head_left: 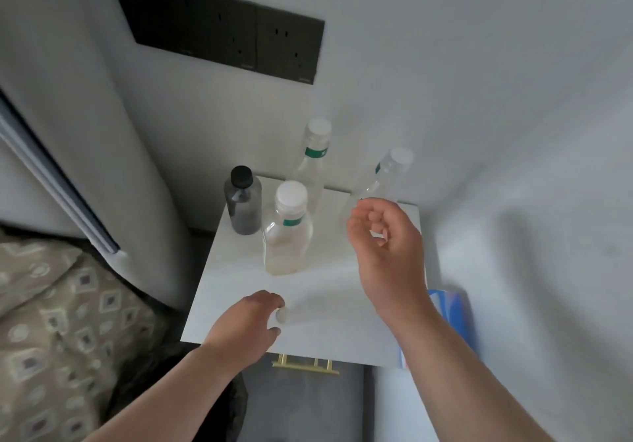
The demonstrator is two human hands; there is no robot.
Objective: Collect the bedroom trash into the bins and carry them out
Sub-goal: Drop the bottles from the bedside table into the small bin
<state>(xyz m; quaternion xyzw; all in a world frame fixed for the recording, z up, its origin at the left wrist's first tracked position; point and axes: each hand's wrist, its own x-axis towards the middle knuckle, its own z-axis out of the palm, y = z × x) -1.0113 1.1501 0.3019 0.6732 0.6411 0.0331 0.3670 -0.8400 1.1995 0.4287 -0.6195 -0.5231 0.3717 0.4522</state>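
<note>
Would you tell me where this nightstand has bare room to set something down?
The left edge of the nightstand top, between the dark bottle and the left hand, is bare; the front, right of that hand, looks bare too. Bottles crowd the back.

Tabletop (239, 287) is smooth white with a slight sheen. Nearest white-capped bottle (287, 236) is clear plastic, the left bottle (243, 208) smoky dark plastic. Drawer handle (305, 366) looks like brassy metal, bedding (51, 321) is patterned cloth.
</note>
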